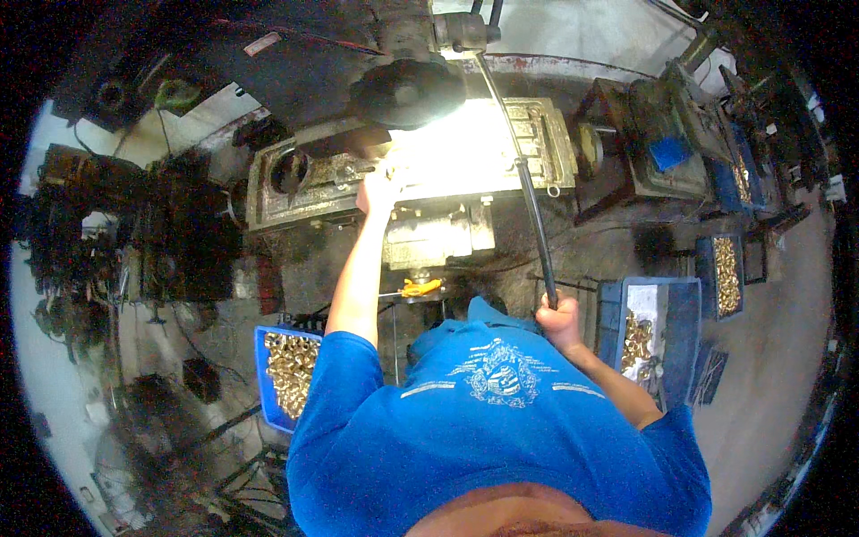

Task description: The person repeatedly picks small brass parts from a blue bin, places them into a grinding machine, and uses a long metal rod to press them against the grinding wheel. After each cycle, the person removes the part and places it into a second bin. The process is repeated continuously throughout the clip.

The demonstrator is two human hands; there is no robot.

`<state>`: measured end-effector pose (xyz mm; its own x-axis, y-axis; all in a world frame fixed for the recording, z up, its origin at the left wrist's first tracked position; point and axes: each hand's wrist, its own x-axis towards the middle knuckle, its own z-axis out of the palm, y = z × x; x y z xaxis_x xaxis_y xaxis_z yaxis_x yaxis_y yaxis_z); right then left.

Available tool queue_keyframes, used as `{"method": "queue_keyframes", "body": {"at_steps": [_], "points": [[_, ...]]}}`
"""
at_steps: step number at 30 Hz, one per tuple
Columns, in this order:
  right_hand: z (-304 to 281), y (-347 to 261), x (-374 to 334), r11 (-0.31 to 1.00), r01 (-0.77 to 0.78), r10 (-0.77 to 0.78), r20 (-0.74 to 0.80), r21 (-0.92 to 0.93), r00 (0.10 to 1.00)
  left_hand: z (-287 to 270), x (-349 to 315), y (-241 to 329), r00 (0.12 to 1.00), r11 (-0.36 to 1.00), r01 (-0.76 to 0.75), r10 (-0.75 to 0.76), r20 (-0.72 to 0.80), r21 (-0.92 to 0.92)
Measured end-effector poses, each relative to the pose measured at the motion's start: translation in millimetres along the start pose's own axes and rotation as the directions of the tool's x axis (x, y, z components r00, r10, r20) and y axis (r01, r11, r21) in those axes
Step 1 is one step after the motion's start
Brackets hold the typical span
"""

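Note:
My right hand (559, 320) is wrapped round the lower end of a long dark lever (534, 210). The lever slants up to a fitting on the machine. My left arm reaches forward over the machine's metal table (309, 208), and my left hand (378, 191) is at its near side, beside the brightly lit middle. Glare washes out the left fingers and whatever lies at them. Just above that spot is a dark round machine part (407, 89).
At my left stands a blue bin (260, 376) of brass-coloured parts. A blue crate (687, 304) with similar parts is at my right, another crate (737, 277) beyond it. An orange-handled tool (420, 287) lies below the machine table. Dark machinery lines the left.

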<state>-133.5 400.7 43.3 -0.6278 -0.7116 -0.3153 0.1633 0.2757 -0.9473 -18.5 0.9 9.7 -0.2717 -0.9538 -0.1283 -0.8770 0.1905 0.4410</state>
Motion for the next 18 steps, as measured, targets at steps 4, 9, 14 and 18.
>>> {"method": "queue_keyframes", "body": {"at_steps": [4,9,14,18], "points": [[0,5,3,0.999,0.001,-0.002,0.02,0.041,1.0,-6,-6,5,1.0,1.0,-0.026,0.026,-0.01,0.013],[-4,21,12,0.998,0.05,-0.049,0.059,-0.026,0.997,-16,-18,15,0.996,0.999,-0.027,0.03,-0.086,0.036],[2,36,19,0.997,0.064,-0.063,0.018,-0.049,0.998,-7,-7,0,0.996,0.995,0.068,-0.063,-0.059,0.077],[-2,34,23,0.979,0.178,-0.176,0.032,-0.101,0.984,-16,-13,12,0.998,0.999,0.047,-0.047,-0.029,-0.009]]}}
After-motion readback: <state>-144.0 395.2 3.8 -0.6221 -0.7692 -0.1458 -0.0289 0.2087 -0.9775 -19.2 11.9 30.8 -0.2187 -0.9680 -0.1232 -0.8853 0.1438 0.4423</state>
